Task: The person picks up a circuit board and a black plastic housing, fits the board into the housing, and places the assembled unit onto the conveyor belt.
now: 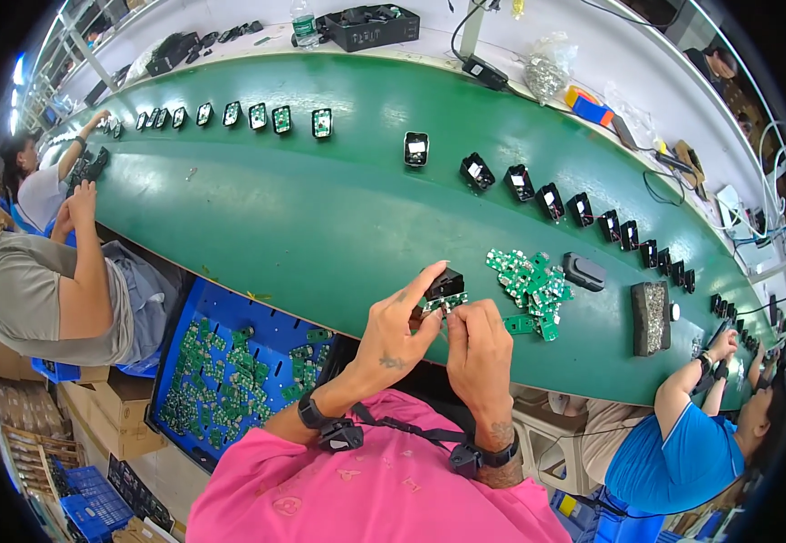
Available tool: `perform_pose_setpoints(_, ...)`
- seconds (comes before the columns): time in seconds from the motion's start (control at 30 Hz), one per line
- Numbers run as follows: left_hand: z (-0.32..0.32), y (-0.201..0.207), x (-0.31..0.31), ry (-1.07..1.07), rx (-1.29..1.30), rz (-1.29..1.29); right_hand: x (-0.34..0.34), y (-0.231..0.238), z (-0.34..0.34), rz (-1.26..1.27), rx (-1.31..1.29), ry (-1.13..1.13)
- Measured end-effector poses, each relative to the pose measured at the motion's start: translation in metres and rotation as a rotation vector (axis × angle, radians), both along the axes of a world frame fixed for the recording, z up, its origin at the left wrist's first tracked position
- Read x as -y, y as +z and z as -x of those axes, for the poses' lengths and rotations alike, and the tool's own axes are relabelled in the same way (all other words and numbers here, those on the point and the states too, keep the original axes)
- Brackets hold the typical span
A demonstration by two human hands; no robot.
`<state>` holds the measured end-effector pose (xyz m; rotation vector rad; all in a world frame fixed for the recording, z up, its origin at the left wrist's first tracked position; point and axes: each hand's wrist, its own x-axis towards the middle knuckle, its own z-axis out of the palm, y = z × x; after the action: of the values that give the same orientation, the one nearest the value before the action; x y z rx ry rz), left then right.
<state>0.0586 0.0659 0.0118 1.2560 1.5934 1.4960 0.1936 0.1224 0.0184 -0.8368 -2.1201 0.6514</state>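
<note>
Over the near edge of the bench, my left hand (391, 333) grips a small black plastic housing (445, 281) between thumb and fingers. A green circuit board (448, 303) shows at the housing's near side; how far it sits inside I cannot tell. My right hand (481, 348) is closed in a pinch against that board's near edge, and whatever lies between its fingertips is hidden. Just to the right is a loose heap of green circuit boards (530, 281). Beyond the heap rests a closed black case (584, 271).
Black housings (476, 172) curve along the bench to the right; others with green boards (321, 122) line the far left. A dark block (651, 319) stands right of the heap. At lower left sits a blue bin (266, 405) of boards. Co-workers (682, 443) sit on both sides.
</note>
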Motion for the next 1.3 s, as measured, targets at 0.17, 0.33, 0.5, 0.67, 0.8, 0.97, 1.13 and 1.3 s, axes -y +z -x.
perform_pose_setpoints(0.17,-0.007,0.006,0.0,-0.005,-0.049,-0.023,-0.007,0.006,-0.009,0.015,0.024,0.048)
perform_pose_setpoints(0.33,-0.006,0.008,-0.003,-0.023,-0.193,-0.036,-0.012,0.009,-0.016,-0.022,0.09,0.077)
perform_pose_setpoints(0.5,-0.005,0.014,-0.005,-0.061,-0.397,-0.042,-0.016,0.013,-0.02,-0.069,0.174,0.1)
perform_pose_setpoints(0.67,-0.003,0.01,-0.004,-0.112,-0.375,-0.109,-0.014,0.013,-0.023,-0.018,0.146,0.11)
perform_pose_setpoints(0.8,-0.007,0.011,-0.004,-0.112,-0.371,-0.096,-0.015,0.012,-0.025,0.035,0.099,0.103)
perform_pose_setpoints(0.97,-0.014,0.001,-0.004,-0.042,-0.4,-0.068,-0.013,0.0,-0.021,0.005,0.067,0.076)
perform_pose_setpoints(1.13,-0.011,-0.003,-0.011,-0.081,0.118,0.088,-0.018,-0.016,-0.023,0.057,-0.108,-0.111)
perform_pose_setpoints(1.3,-0.007,-0.018,-0.015,-0.242,0.163,0.05,-0.021,-0.03,-0.029,0.213,-0.171,-0.058)
